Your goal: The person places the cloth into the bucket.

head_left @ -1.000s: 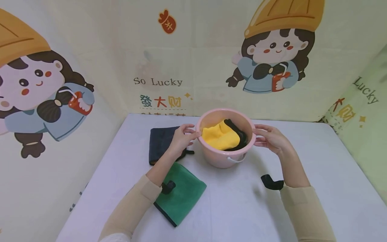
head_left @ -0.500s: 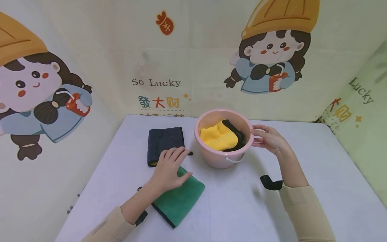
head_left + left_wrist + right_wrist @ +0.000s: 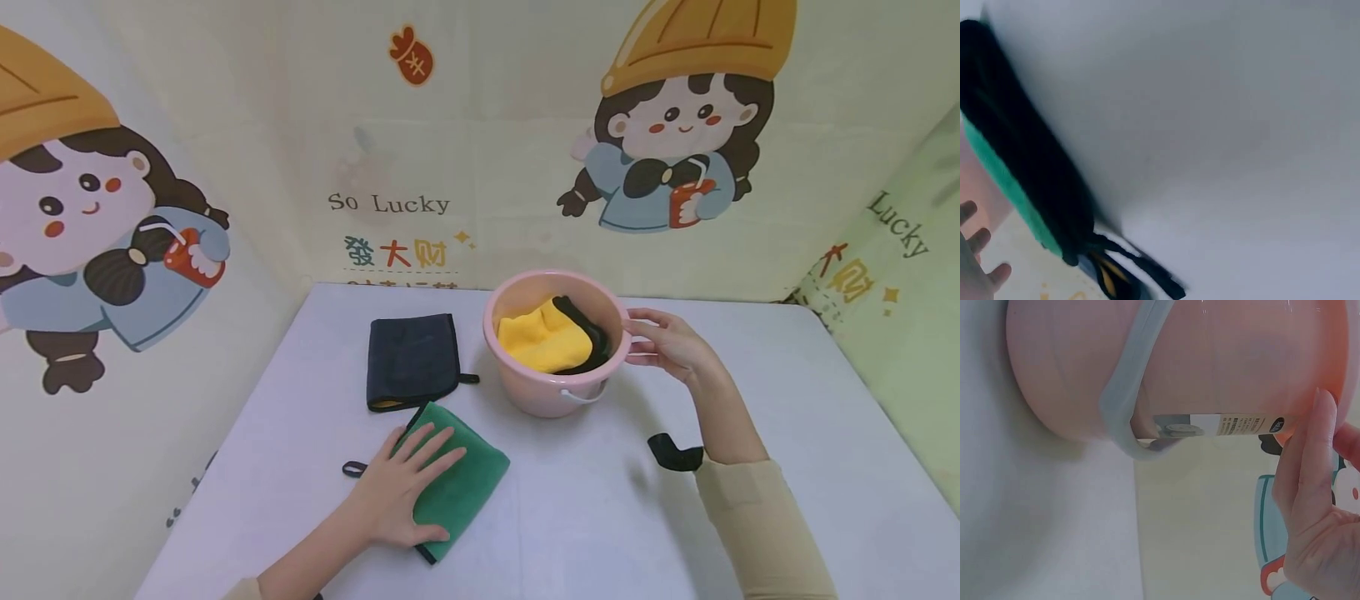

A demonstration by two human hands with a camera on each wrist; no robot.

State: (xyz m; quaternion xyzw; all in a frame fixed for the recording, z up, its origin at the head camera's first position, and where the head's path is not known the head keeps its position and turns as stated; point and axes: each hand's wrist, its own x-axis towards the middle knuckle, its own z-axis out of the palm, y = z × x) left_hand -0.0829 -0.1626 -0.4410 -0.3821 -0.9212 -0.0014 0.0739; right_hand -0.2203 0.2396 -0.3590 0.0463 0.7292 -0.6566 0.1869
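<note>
My left hand (image 3: pixel 408 492) is over a folded green cloth (image 3: pixel 471 467) with black trim, fingers spread and straight. In the left wrist view, its fingertips (image 3: pixel 999 275) show beside the green cloth (image 3: pixel 1007 178); whether they touch it I cannot tell. Thumb and fingers of my right hand (image 3: pixel 671 346) hold the rim of a pink bucket (image 3: pixel 543 396), which stands upright. The right wrist view has those fingers (image 3: pixel 1316 462) lying along the bucket's outer wall just under its rim. Inside the bucket lies a yellow cloth (image 3: pixel 543 337) with black edging.
A folded dark navy cloth (image 3: pixel 412 354) with a small black hanging loop lies left of the bucket, behind the green one. The white table (image 3: pixel 585 517) meets a printed backdrop (image 3: pixel 510 167) at its far edge. The bucket's white handle (image 3: pixel 1122 394) hangs down at its front.
My left hand has let go of the bucket's left rim and come toward me, down over the green cloth. My right hand stays at the rim, and the bucket has hardly moved.
</note>
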